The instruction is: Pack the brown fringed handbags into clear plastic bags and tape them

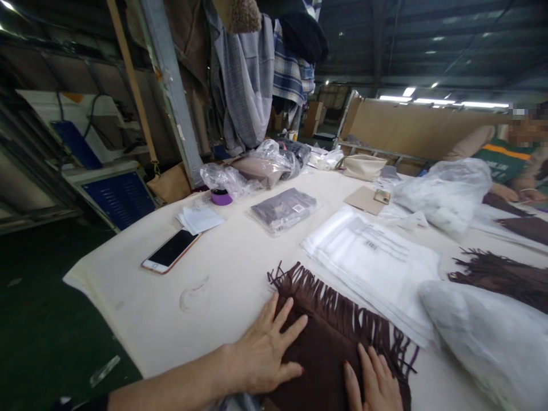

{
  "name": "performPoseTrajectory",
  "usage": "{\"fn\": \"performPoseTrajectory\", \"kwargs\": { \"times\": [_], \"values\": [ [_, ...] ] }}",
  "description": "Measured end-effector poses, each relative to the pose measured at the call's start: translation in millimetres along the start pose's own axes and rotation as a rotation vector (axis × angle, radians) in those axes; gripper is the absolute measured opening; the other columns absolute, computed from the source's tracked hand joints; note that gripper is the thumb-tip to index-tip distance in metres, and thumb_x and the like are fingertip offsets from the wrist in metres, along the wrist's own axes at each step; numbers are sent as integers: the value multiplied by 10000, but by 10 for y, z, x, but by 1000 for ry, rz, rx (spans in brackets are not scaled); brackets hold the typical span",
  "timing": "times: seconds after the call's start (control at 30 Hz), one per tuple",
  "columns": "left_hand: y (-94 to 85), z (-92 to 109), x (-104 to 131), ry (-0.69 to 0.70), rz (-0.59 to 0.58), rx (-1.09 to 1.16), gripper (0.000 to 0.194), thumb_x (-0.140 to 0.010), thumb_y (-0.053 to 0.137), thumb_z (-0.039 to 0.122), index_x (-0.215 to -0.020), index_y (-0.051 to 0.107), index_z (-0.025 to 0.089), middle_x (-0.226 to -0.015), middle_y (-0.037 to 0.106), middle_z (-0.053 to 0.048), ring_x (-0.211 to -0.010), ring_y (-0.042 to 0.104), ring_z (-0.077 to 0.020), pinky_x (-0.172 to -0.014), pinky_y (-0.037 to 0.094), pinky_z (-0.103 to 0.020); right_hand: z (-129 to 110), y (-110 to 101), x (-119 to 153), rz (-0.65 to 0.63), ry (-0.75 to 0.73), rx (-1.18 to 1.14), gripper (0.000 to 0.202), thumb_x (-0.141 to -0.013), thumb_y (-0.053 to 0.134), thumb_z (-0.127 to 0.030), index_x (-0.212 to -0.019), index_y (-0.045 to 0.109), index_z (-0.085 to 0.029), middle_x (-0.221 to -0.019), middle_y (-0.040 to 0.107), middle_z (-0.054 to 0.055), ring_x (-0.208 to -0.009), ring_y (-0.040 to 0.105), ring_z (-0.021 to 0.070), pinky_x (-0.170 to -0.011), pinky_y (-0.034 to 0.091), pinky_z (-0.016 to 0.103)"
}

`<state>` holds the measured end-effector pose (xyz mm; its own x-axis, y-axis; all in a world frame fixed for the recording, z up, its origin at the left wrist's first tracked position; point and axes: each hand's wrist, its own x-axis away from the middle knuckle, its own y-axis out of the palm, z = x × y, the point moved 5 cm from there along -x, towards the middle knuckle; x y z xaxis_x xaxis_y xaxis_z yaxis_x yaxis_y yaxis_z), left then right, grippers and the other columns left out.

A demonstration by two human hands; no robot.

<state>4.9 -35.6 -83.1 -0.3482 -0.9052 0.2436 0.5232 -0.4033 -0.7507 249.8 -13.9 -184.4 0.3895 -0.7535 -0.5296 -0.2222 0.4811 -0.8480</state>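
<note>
Head view: a soft, dark brown cloth (319, 342) with stringy fringe is laid on the near part of a smooth, cream-coloured table (141, 319), touched by the left hand (268, 345), fingers splayed wide, and the right hand (379, 379), fingers closer together. Flat, translucent plastic bags (368, 245) are stacked just beyond.

The fringed cloth (319, 365) in front of me is deep chocolate brown to its fringe tips, dark against the cream table (145, 319). Black print marks the white plastic bags (342, 237); a grey packet (280, 208) carries a white label. I notice a white phone (173, 251) with a black screen, a purple roll (221, 198), pale blue papers (201, 218), a blue-and-white plaid garment (286, 68), and a green vest (499, 162) striped orange.
</note>
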Motion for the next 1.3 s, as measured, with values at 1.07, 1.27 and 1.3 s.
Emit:
{"fn": "performPoseTrajectory", "kwargs": {
  "times": [1.07,1.27,1.3],
  "values": [
    [-275,-662,-646,-528,-313,1346,462,-620,802,415,-921,681,87,-939,713,-120,-856,670,-230,-786,522,-305,713,-473,-131,-767,1376,-1668,395,-785,637,-483,-873,681,-100,-810,706,92,-669,652,124,-604,485,197],
    [-182,-492,-934,-372,-546,1535,342,-718,735,292,-1015,661,139,-1006,698,-91,-997,625,-237,-994,405,-374,602,-455,-530,-966,1044,-1872,361,-812,619,-440,-881,712,-98,-821,711,100,-800,662,186,-793,484,294],
    [-179,-474,-977,-351,-589,1554,340,-723,724,294,-1023,659,148,-1008,696,-85,-1000,623,-235,-991,406,-371,581,-413,-574,-958,1045,-1944,338,-805,631,-419,-892,712,-102,-851,712,100,-846,659,197,-849,466,312]
  ]
}}
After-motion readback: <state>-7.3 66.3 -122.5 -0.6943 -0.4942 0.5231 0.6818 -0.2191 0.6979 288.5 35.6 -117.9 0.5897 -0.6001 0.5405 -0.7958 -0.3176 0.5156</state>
